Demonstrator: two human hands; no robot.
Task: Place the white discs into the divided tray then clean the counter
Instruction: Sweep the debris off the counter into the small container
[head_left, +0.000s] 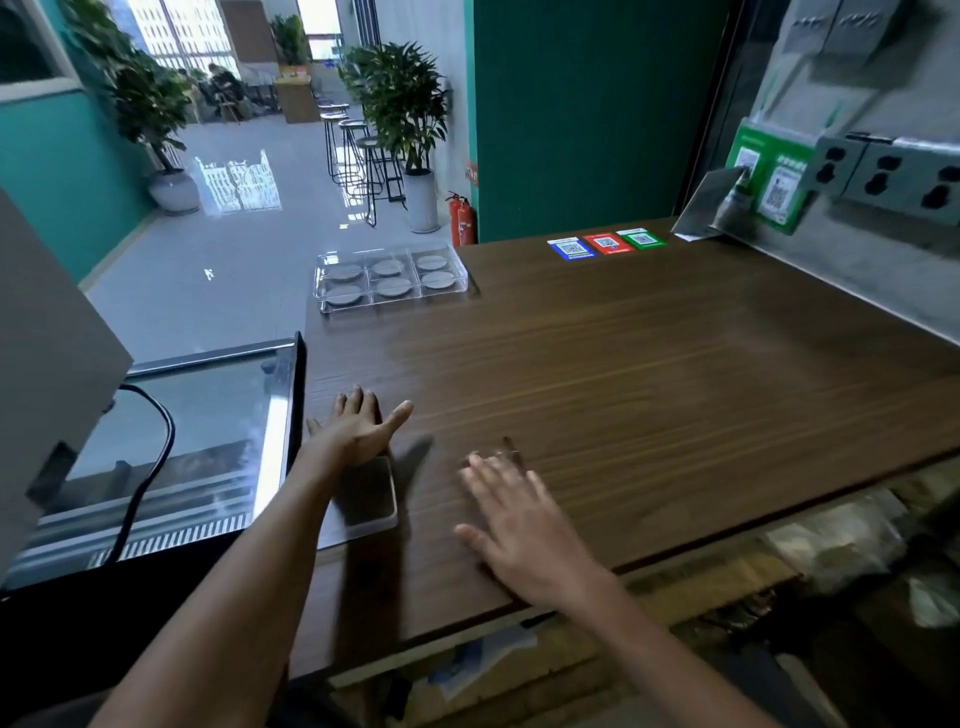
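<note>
Both hands are hovering spread and empty over the worktop (623, 364): left hand (358, 431) above a clear lid (371, 506), right hand (519, 525) beside. Six discs (393, 286) are lying in the divided tray (389, 278) at the far edge.

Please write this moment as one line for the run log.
divided tray: all compartments hold discs | left hand: open, flat over clear lid | right hand: open, flat on counter | no cloth visible

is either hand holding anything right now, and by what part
Nothing is held. The left hand lies open over a clear plastic lid; the right hand is open above the brown wooden counter.
</note>
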